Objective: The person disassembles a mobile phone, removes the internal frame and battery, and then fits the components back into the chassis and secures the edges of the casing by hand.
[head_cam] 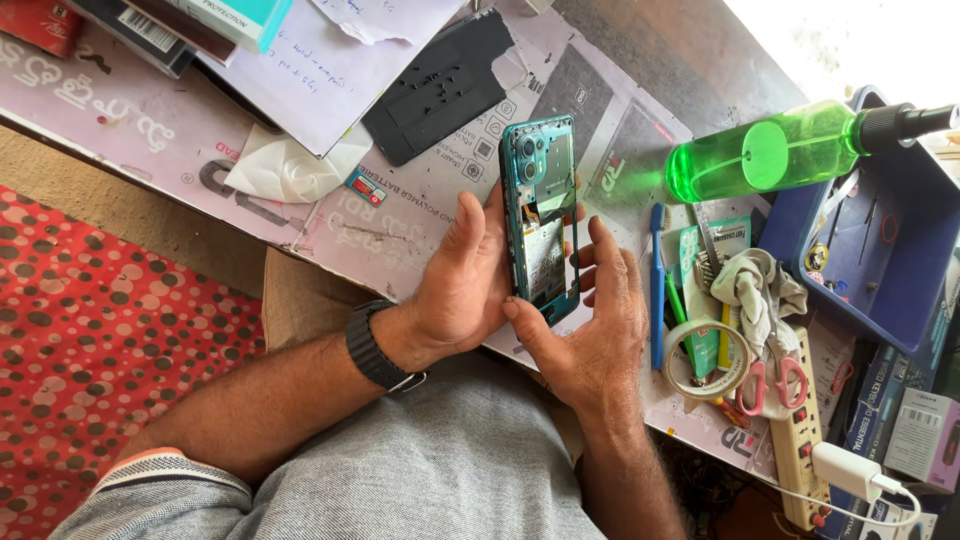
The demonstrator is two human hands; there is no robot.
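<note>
Two hands hold an opened teal phone (541, 215) on edge above the tabletop (640, 70). The left hand (462, 285), a black watch (375, 347) on its wrist, is clamped on the phone's left side, thumb along the frame. The right hand (592, 325) grips the lower right edge, thumb pressed at the bottom corner. Just right of the hands lie a blue toothbrush (656, 285), a roll of tape (708, 360) and pink-handled scissors (772, 385); a green spray bottle (775, 150) lies beyond them.
</note>
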